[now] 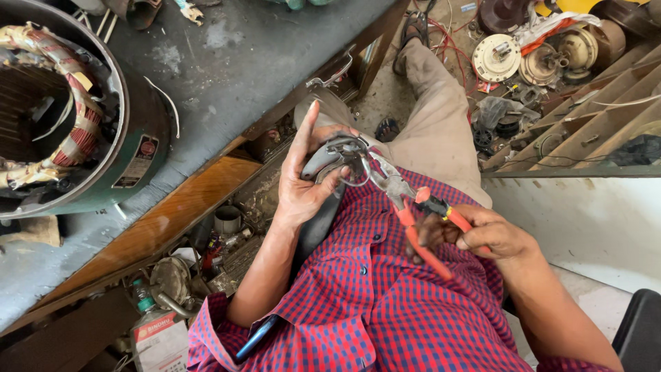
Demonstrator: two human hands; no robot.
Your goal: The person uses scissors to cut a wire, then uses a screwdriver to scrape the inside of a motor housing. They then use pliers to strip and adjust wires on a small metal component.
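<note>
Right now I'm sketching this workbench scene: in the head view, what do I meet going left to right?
Green motor stator → left hand holding a grey part → orange-handled pliers → right hand → round motor covers on the floor.

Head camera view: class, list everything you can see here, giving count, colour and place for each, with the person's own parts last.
pliers: one, orange-red handles, right hand, nose at the metal part
metal part: one, grey, with a wire loop, left hand
motor stator: one, green casing, copper windings, on bench, upper left
workbench: one, dark grey top, wooden edge, left
motor parts: several, rusty brown and cream, floor, upper right
bottle: one, green cap, under bench
phone: one, dark, shirt pocket
shirt: one, red-blue check
left hand: gripping metal part
right hand: gripping pliers
</note>
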